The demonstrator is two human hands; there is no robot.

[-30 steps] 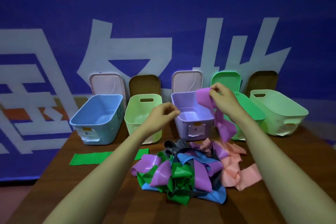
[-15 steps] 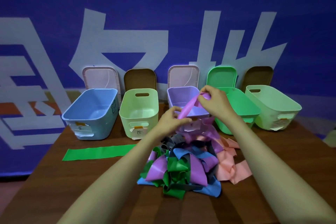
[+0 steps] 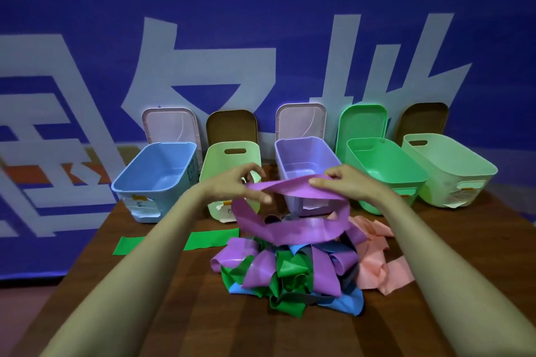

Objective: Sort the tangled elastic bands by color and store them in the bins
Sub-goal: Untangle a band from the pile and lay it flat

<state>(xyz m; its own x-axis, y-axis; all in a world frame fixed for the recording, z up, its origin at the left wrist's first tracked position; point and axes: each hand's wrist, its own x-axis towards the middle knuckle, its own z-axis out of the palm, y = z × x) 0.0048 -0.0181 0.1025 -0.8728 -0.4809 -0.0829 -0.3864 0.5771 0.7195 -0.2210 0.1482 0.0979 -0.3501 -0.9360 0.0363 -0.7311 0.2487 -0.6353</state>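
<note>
A purple elastic band [image 3: 293,226] is stretched between both hands above the pile. My left hand [image 3: 237,187] pinches its left end and my right hand [image 3: 346,182] pinches its right end; the rest hangs in a loop below. Under it lies the tangled pile of bands [image 3: 290,272] in purple, green, blue, grey and pink. Several open bins stand in a row behind: blue bin [image 3: 139,180], pale green bin [image 3: 214,159], purple bin [image 3: 322,151], green bin [image 3: 406,165], light green bin [image 3: 464,159].
A single green band [image 3: 203,239] lies flat on the brown wooden table [image 3: 203,313], left of the pile. Several bin lids lean against the blue banner wall [image 3: 261,23] behind the bins. Pink bands [image 3: 374,264] spill to the pile's right.
Both hands have moved apart and pulled the purple band out wide between them; earlier it was bunched near the right hand. The view has dipped slightly toward the table.
</note>
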